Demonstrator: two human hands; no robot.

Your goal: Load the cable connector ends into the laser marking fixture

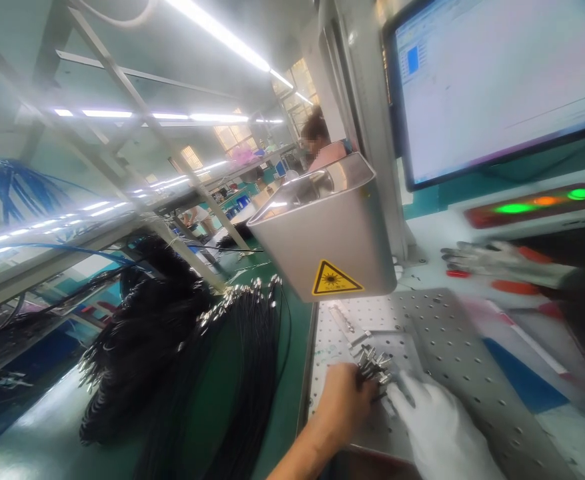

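My bare left hand [343,399] is closed around a small bunch of black cables with metal plug ends [372,367], holding them on a perforated metal plate [437,320]. In a white glove, my right hand [435,423] lies beside the bunch, its fingers touching the plug ends. Just above the plate hangs a grey laser head [327,233] with a yellow warning sticker [335,279].
A big pile of black cables with metal tips [172,340] lies on the green bench to the left. A monitor [497,80] and a lit control box [537,203] stand at the right. Gloves and red-handled tools [497,263] lie behind the plate. Another person [322,143] works far off.
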